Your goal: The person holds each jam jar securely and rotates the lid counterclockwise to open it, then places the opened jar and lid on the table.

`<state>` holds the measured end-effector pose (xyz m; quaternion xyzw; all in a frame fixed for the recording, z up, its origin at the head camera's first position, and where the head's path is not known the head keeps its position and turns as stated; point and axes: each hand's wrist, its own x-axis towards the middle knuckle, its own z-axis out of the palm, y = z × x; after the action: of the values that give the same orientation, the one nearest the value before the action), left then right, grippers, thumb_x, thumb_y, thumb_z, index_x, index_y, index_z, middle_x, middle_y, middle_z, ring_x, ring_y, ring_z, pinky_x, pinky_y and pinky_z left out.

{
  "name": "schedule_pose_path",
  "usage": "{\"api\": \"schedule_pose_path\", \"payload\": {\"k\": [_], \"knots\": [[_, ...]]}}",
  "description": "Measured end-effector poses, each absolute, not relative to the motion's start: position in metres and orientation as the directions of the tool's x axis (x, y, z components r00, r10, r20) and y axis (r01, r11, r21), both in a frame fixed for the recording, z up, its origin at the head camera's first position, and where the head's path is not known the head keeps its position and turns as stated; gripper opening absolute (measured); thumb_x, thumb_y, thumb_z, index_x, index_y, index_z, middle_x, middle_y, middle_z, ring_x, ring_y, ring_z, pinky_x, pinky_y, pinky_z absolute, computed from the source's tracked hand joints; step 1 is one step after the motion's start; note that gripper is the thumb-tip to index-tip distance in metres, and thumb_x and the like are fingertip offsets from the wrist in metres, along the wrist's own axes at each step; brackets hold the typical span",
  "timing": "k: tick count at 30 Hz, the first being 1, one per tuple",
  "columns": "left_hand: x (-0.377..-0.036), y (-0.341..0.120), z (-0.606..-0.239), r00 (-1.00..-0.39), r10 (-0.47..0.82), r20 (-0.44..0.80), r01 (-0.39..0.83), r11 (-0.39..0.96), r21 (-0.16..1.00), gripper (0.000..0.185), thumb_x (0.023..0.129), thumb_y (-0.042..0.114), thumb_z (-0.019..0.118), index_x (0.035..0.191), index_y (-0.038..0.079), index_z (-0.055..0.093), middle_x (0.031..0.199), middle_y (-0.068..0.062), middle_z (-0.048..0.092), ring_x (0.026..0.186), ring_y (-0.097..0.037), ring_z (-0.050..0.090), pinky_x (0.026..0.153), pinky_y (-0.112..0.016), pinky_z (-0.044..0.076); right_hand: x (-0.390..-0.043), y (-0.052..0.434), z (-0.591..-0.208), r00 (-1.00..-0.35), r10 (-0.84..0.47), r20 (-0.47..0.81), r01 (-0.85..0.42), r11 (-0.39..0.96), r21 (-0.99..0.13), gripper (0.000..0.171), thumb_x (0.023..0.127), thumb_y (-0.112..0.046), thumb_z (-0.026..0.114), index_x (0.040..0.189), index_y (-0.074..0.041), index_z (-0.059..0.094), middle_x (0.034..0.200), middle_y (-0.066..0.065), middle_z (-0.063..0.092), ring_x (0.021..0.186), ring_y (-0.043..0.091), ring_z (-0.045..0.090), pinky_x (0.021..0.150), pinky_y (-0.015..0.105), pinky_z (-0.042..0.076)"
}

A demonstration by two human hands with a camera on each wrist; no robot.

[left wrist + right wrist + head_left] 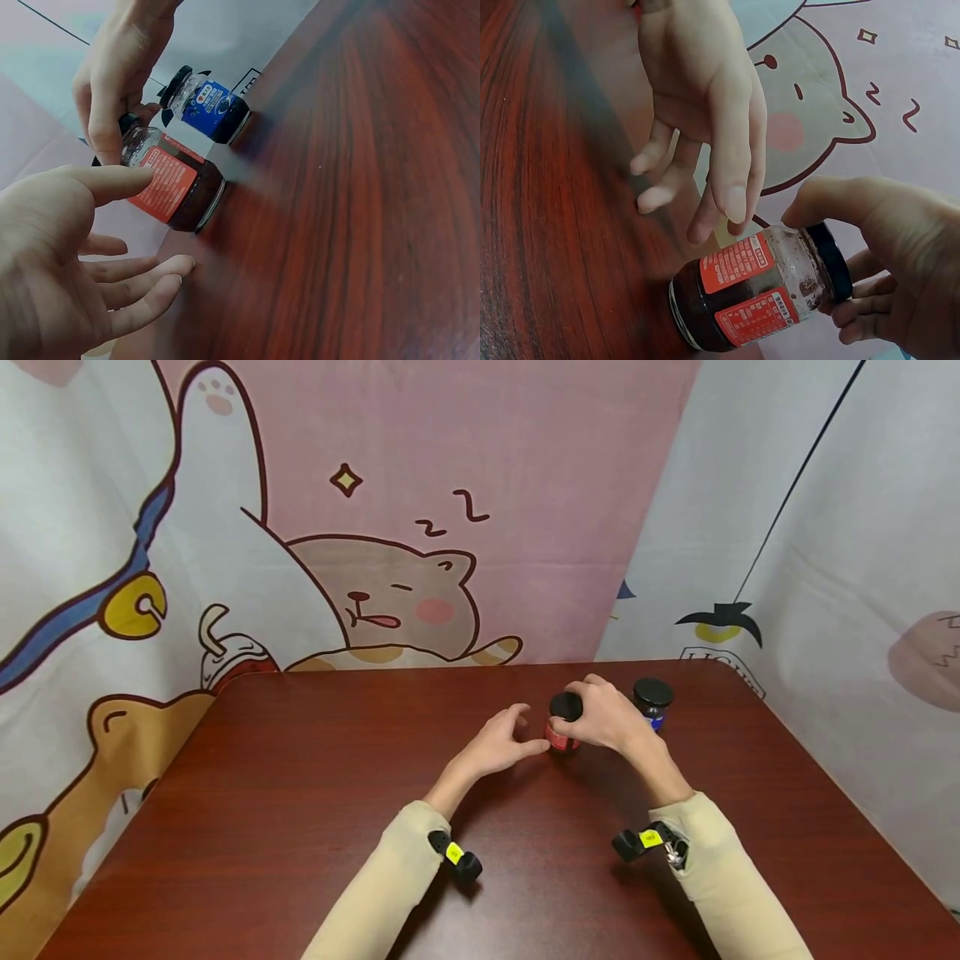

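A small glass jar with a red label (561, 737) (176, 187) (754, 294) and dark contents stands on the wooden table (315, 793), right of centre toward the back. My right hand (600, 717) (112, 82) (889, 251) comes from above and curls its fingers round the jar's black lid (831, 259). My left hand (513, 739) (105, 255) (720, 142) is spread open just left of the jar. Its thumb tip reaches the label, but contact is unclear.
A second jar with a blue label and black lid (652, 700) (214, 111) stands close behind and to the right of the red one. A cartoon-printed cloth backdrop (390, 527) hangs round the table's far and side edges.
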<state>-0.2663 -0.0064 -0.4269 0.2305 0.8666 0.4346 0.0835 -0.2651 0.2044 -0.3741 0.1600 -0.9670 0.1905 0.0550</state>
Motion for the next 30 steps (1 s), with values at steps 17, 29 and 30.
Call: {"api": "schedule_pose_path", "payload": {"k": [17, 29, 30], "knots": [[-0.263, 0.015, -0.430, -0.872, 0.486, 0.052, 0.260, 0.370, 0.892, 0.049, 0.094, 0.031, 0.074, 0.135, 0.012, 0.057, 0.106, -0.004, 0.067, 0.072, -0.024, 0.066, 0.064, -0.025, 0.050, -0.267, 0.200, -0.373, -0.925, -0.308, 0.222, -0.372, 0.857, -0.358, 0.052, 0.077, -0.038, 0.076, 0.102, 0.006, 0.069, 0.091, 0.015, 0.065, 0.078, 0.026, 0.058, 0.065, 0.037, 0.052], [-0.263, 0.019, -0.429, -0.885, 0.456, 0.094, 0.265, 0.326, 0.907, 0.063, 0.093, 0.032, 0.074, 0.145, 0.012, 0.046, 0.121, -0.005, 0.059, 0.075, -0.017, 0.064, 0.066, -0.028, 0.055, -0.260, 0.194, -0.375, -0.876, -0.274, 0.397, -0.423, 0.832, -0.359, 0.051, 0.078, -0.044, 0.076, 0.102, 0.001, 0.070, 0.094, 0.013, 0.066, 0.077, 0.025, 0.059, 0.063, 0.038, 0.053], [-0.264, 0.020, -0.429, -0.888, 0.445, 0.115, 0.281, 0.327, 0.902, 0.063, 0.092, 0.032, 0.075, 0.144, 0.012, 0.046, 0.124, -0.005, 0.058, 0.080, -0.016, 0.064, 0.069, -0.028, 0.055, -0.259, 0.193, -0.374, -0.866, -0.274, 0.418, -0.434, 0.827, -0.358, 0.051, 0.078, -0.044, 0.077, 0.101, 0.001, 0.071, 0.094, 0.013, 0.066, 0.077, 0.025, 0.059, 0.063, 0.038, 0.053]]}}
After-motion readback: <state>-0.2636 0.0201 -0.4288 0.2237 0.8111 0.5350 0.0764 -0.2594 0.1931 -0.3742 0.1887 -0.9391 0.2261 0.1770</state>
